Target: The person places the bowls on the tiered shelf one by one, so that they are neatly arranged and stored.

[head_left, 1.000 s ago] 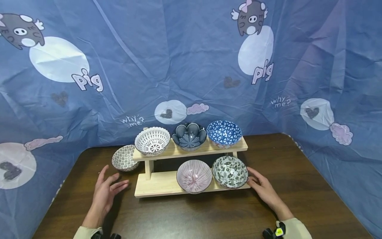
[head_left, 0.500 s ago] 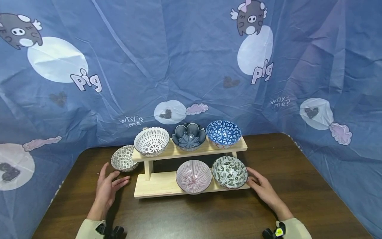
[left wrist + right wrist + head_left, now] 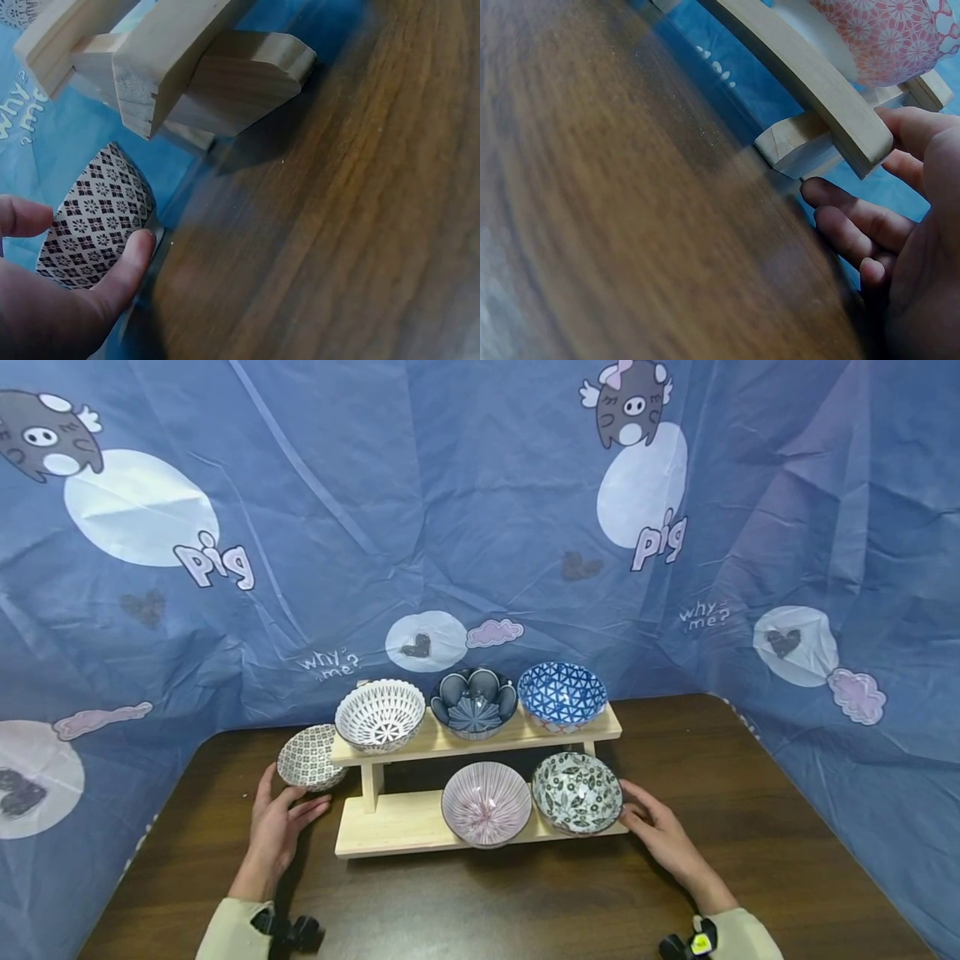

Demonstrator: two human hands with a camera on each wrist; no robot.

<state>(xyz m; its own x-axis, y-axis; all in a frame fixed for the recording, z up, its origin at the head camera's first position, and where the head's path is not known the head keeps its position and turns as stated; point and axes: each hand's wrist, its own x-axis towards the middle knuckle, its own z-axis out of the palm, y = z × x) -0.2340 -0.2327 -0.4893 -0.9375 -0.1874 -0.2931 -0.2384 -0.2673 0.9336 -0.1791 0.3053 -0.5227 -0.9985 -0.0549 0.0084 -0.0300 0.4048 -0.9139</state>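
In the head view my left hand (image 3: 276,827) is at the small bowl (image 3: 309,758) with a grey-brown flower lattice, left of the wooden stand. The left wrist view shows my thumb (image 3: 135,251) against that bowl's patterned outside (image 3: 101,217) near its foot and another finger at its opposite side, so the bowl is between them. My right hand (image 3: 663,835) is beside the green-leaf bowl (image 3: 577,793) on the lower shelf. Seen from the right wrist, its loosely bent fingers (image 3: 862,217) are at the end of a wooden plank (image 3: 802,67), some behind it.
The two-tier wooden stand (image 3: 397,835) carries a pink-striped bowl (image 3: 487,803) on its lower shelf. Above stand a black-and-white bowl (image 3: 382,716), a dark petal bowl (image 3: 474,703) and a blue triangle-pattern bowl (image 3: 562,693). A blue cloth (image 3: 480,527) hangs behind the brown table (image 3: 480,910).
My left hand has moved forward and slightly right to the lattice bowl, its fingers coming up around the near side. The right hand and the bowls have stayed in place.
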